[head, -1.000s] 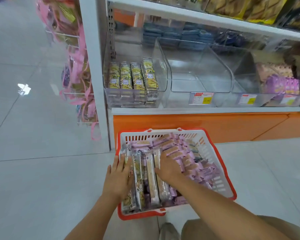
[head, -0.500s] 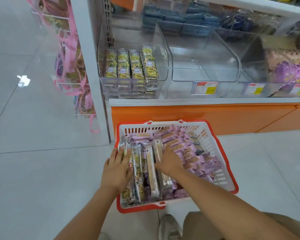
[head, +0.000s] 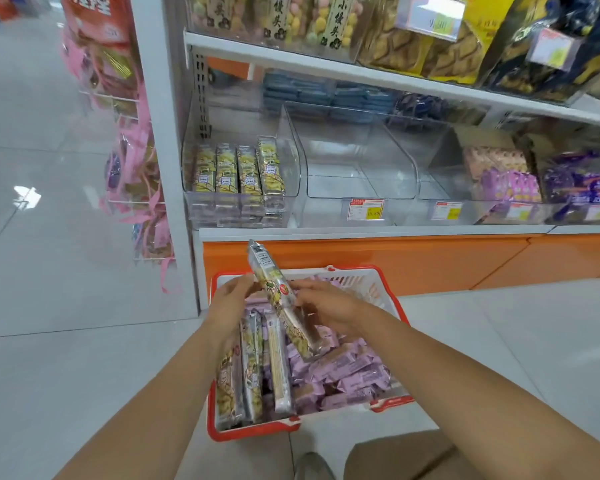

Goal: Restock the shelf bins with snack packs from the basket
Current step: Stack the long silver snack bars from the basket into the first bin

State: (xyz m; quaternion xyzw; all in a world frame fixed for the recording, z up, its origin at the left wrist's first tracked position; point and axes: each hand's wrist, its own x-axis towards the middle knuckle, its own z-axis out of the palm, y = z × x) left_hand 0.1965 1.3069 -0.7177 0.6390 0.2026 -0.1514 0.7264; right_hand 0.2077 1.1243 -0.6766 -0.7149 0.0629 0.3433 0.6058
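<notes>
We record one long snack pack (head: pixel 277 292) held over the basket (head: pixel 257 432). It is tilted, with its upper end toward 11 o'clock and its lower end toward 5 o'clock. We cannot tell whether that lower end touches the packs beneath.

The left hand (head: pixel 230 306) grips the pack's left edge with curled fingers. The right hand (head: pixel 328 306) pinches its right edge, fingers curled round it.

The basket is white with a red rim. It stands on the tiled floor (head: pixel 84 289), just beside the orange base of the shelf (head: pixel 361 232). Inside it, further long packs (head: pixel 253 368) stand on edge along the 9 o'clock side. Small purple packs (head: pixel 347 370) are heaped from the centre to the 3 o'clock side.

At 12 o'clock from the basket, on the shelf, the left bin (head: pixel 292 164) of clear plastic carries four yellow packs (head: pixel 238 173). These stand on edge over flat-lying ones. At 1 o'clock, the middle bin (head: pixel 357 157), also clear, bears a price label (head: pixel 366 209) on its front.
</notes>
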